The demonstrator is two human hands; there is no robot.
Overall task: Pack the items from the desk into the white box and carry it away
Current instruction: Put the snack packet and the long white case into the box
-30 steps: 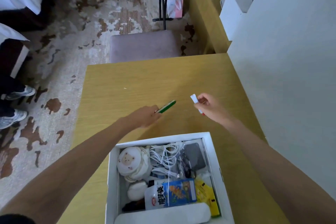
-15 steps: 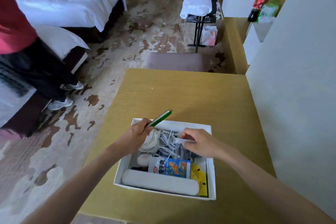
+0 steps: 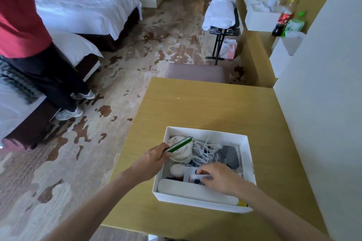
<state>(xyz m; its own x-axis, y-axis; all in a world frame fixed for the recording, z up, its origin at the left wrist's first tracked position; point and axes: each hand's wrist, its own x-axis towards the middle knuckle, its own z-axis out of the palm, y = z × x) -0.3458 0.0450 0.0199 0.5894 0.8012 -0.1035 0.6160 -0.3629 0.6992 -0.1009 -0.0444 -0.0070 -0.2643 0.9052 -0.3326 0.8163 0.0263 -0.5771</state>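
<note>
The white box (image 3: 205,131) sits on the wooden desk (image 3: 205,107) near its front edge. It holds round white pads, a tangle of white cable (image 3: 203,149), a dark flat item, a printed pouch and a long white case (image 3: 195,191). My left hand (image 3: 154,157) hovers over the box's left rim, shut on a green pen (image 3: 179,144) that points up and right above the pads. My right hand (image 3: 217,177) is inside the box over the pouch, pinching a small white stick (image 3: 197,176).
A grey stool (image 3: 195,72) stands at the desk's far edge. A white wall (image 3: 323,84) borders the desk on the right. A person in a red top (image 3: 21,25) stands left by two beds. Behind are a luggage rack, white boxes and bottles.
Both hands came back from the bare desk to the box. The right hand with the white stick has gone down into it; the pen now hangs over the pads. My view has lifted.
</note>
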